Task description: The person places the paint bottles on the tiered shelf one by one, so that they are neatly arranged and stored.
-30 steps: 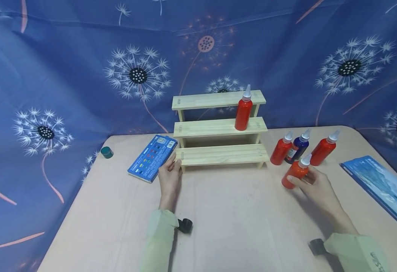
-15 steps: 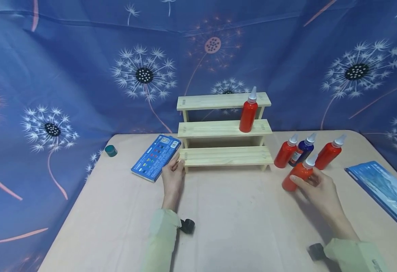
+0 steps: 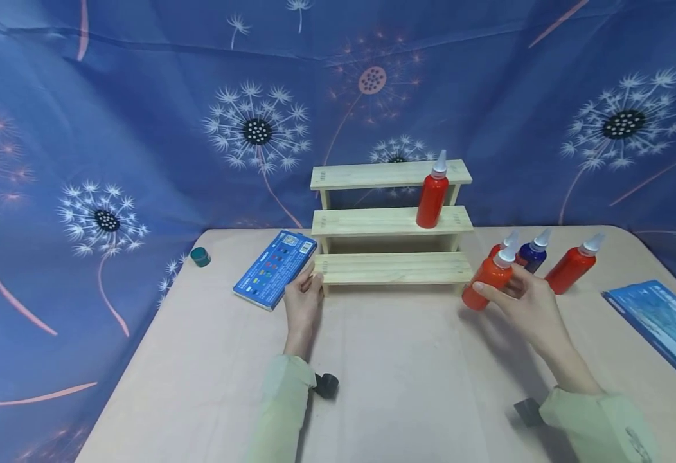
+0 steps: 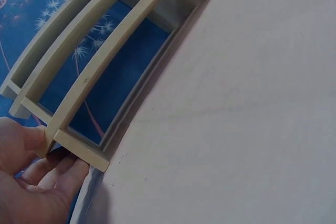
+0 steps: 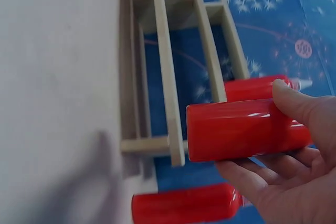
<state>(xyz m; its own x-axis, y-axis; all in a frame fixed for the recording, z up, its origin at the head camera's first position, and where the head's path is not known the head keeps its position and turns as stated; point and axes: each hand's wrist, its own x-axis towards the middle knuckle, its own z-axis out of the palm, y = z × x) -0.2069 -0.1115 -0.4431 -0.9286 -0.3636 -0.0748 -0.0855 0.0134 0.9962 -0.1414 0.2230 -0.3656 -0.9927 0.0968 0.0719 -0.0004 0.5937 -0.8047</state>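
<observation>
Thumb and fingers of the right hand [image 3: 531, 312] pinch one glossy, cylindrical red bottle [image 3: 490, 278], tilted near the right end of one three-tiered rack [image 3: 392, 270] of pale, grained wood. The left hand [image 3: 303, 305] pinches that rack's left end. Three more red bottles show: one [image 3: 432, 202] upright on the middle shelf [image 3: 367, 222], two [image 3: 570, 270] on the table [image 3: 390, 366], flanking one blue bottle [image 3: 532, 256]. All five carry pale conical caps. Outward lie one flat blue box [image 3: 275, 270], one round green jar [image 3: 200, 256] and one flat blue packet [image 3: 664, 325]; dandelion-printed cloth [image 3: 315, 38] hangs behind.
</observation>
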